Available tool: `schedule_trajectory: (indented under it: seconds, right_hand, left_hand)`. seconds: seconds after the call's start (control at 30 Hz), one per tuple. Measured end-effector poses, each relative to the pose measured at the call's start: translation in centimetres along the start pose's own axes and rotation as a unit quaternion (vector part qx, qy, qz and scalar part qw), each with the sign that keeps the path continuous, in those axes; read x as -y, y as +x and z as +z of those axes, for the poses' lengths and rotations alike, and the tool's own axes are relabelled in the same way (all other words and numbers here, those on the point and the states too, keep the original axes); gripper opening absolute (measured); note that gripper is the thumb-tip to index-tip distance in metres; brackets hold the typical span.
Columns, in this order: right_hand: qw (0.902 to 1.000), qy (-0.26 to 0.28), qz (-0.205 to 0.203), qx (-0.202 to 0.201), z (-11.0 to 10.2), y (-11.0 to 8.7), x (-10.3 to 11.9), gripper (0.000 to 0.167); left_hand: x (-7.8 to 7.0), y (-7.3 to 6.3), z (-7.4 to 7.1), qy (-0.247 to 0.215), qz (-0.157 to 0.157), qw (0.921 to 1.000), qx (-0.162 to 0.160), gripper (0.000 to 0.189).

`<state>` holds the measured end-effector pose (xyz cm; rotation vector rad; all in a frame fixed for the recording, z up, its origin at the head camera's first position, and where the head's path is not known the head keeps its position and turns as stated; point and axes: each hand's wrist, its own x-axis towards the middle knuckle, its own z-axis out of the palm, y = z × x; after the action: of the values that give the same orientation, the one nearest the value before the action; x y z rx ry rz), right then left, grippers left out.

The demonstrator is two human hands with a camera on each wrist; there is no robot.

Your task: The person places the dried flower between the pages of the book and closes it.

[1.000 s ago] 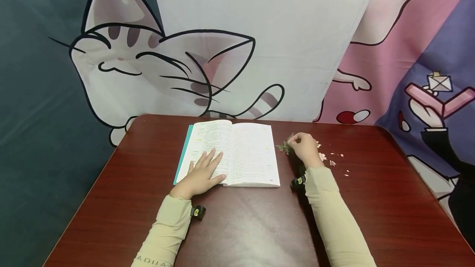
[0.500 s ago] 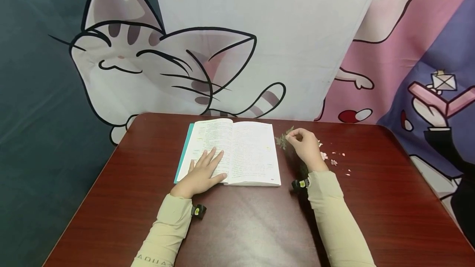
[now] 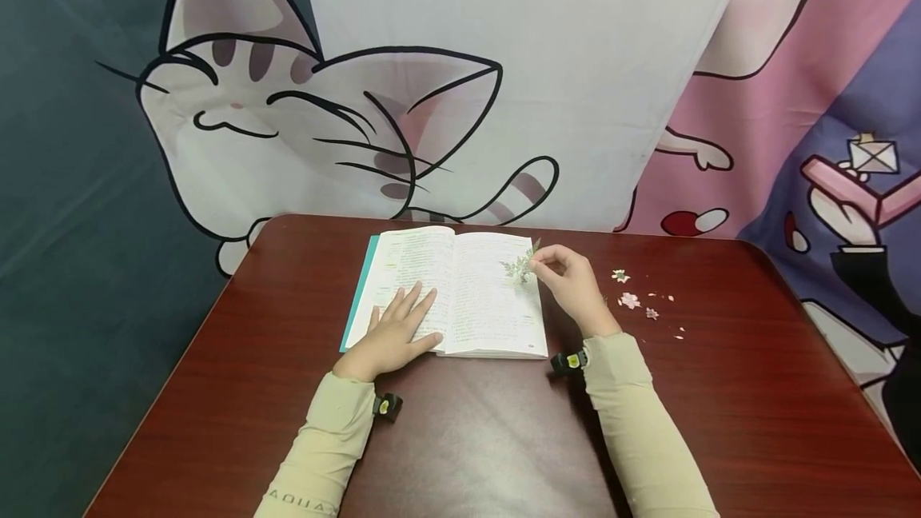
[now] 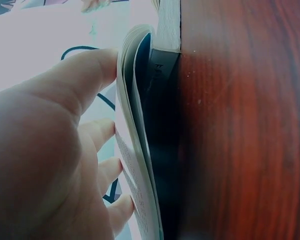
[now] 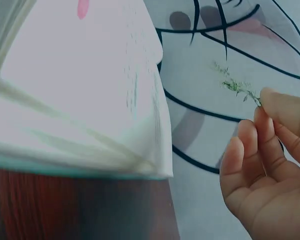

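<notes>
An open book (image 3: 485, 302) with a teal cover edge lies on the brown table. My left hand (image 3: 388, 340) rests on its left page, fingers spread and straight; the left wrist view shows those fingertips (image 4: 110, 172) touching the page near the book's lower edge. Between thumb and forefinger, my right hand (image 3: 572, 282) pinches a feathery green leaf sprig (image 3: 520, 265). In the head view the sprig overlaps the upper right part of the right page. The right wrist view shows the sprig (image 5: 237, 86) held by its stem end, raised off the paper.
Right of the right hand lie a white flower (image 3: 620, 276), a pink flower (image 3: 629, 300), a smaller pink blossom (image 3: 651, 313) and several loose petals. The table (image 3: 460, 438) reaches back to a cartoon-printed cloth (image 3: 576, 62).
My right hand has moved left with the sprig, from the table beside the book to over the right page. The left hand stays on the left page.
</notes>
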<state>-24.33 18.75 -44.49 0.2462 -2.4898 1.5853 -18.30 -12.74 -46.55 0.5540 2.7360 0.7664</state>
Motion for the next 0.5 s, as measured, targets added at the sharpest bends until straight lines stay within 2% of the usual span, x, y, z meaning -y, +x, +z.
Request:
schedule_trajectory:
  seconds: [0.17, 0.5]
  right_hand:
    - [0.9990, 0.033, 0.002, 0.031, 1.1, 0.4, 0.7, 0.014]
    - [0.9957, 0.037, 0.016, 0.083, 3.4, 1.0, 2.3, 0.014]
  left_hand:
    - [0.1, 0.1, 0.0, 0.002, 0.002, 1.0000, -0.001, 0.076]
    - [0.2, 0.1, 0.1, -0.001, 0.001, 1.0000, -0.001, 0.074]
